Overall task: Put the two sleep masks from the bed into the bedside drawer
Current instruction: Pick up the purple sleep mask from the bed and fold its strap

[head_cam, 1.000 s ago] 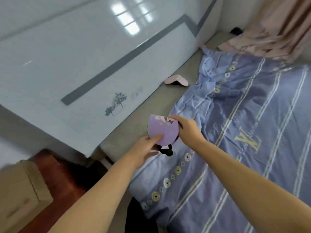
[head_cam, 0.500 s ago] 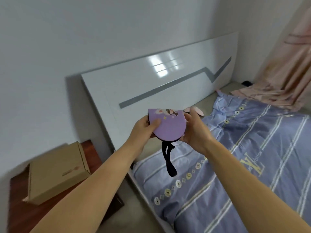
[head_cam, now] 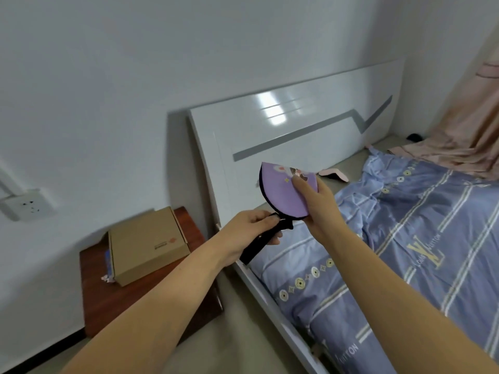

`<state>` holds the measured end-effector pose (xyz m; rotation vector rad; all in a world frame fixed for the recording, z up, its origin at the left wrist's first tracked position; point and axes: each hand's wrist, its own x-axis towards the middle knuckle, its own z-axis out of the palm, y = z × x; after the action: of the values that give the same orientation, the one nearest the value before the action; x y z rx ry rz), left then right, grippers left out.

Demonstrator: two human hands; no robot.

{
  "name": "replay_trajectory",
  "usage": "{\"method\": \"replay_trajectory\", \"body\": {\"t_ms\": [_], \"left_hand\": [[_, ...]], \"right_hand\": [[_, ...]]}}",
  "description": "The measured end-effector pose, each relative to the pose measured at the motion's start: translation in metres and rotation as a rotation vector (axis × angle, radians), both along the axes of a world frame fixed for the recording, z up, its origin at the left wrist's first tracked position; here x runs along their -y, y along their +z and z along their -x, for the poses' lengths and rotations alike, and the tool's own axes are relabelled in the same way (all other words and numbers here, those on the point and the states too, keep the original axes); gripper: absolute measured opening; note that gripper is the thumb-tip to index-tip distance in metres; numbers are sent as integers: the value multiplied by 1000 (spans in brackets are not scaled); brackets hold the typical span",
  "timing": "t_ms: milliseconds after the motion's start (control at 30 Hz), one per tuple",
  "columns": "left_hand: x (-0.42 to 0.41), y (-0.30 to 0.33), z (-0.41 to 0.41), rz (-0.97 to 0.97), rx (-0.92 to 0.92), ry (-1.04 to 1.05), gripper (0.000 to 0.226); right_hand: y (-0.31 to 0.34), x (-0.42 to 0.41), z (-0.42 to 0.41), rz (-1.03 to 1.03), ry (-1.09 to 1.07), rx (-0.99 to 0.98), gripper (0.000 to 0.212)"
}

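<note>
**Purple mask lifted clear of the bed; strap now taken in the left hand**

At the far left a wall socket (head_cam: 30, 205) sits on the white wall; below and to its right stands the red-brown bedside table (head_cam: 140, 298) with a cardboard box (head_cam: 148, 247) on its top; no drawer front shows from this angle, so whether it is open cannot be told.

A second ago both hands held the folded purple sleep mask (head_cam: 286, 194) low over the sheet; half a second ago it was raised, pinched at either edge, its black strap (head_cam: 263, 240) dangling free; now the left hand (head_cam: 252, 232) has let go of the mask's edge and dropped to close its fingers around that strap, while the right hand (head_cam: 318, 202) alone pinches the mask, thumb pressed on the printed face, fingers behind; the mask hangs in the air in front of the white headboard (head_cam: 297, 136), between bed and table.

Further right the pink sleep mask (head_cam: 334, 174) lies untouched on the bare mattress near the headboard, beside the blue striped sheet (head_cam: 405, 238); a pink curtain (head_cam: 464, 141) drapes at the far right.

My reading: the strap is being gathered so the mask goes into the drawer tidily; one mask is in hand, none stowed, and the drawer has yet to be reached.
</note>
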<state>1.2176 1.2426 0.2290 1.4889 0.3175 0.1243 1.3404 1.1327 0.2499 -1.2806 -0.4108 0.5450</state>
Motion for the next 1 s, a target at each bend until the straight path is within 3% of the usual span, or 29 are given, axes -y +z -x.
{"method": "replay_trajectory", "body": {"t_ms": [167,233,300,333,367,400,500,533,600,667,767,800,833,900,967,1000], "left_hand": [[10,12,4,-70,-11,154,27],[12,23,6,245,46,77,33],[18,35,9,804,137,-177,34],[23,37,9,986,155,-340,35],[31,36,9,1029,134,-464,37],[41,30,8,941,74,-543,41],[69,1,5,359,-302,-643,53],[75,-7,2,212,-403,-574,49],[76,-19,-8,89,-453,-237,33],[65,-17,-21,320,-326,101,26],[45,-2,-31,933,67,376,52],[42,2,-34,953,151,438,55],[41,8,-37,795,189,462,58],[46,13,-42,101,159,450,76],[53,12,-49,-551,132,243,84],[55,14,-50,-694,79,135,82]], "right_hand": [[8,8,7,171,-66,186,8],[11,11,3,229,-107,249,11],[13,17,-1,290,-142,314,14],[13,21,-3,311,-162,340,16],[14,25,-5,322,-189,353,18],[16,30,-7,321,-218,355,19],[25,43,-12,290,-258,397,18],[26,47,-11,303,-249,448,18],[23,53,-8,326,-238,534,21],[17,57,-8,302,-288,508,20],[10,61,-16,245,-387,293,22],[8,62,-18,228,-386,216,21],[6,62,-20,224,-367,157,19],[2,63,-24,258,-279,67,12],[0,65,-29,232,-114,-35,16],[-1,66,-33,198,-31,-79,23]]}}
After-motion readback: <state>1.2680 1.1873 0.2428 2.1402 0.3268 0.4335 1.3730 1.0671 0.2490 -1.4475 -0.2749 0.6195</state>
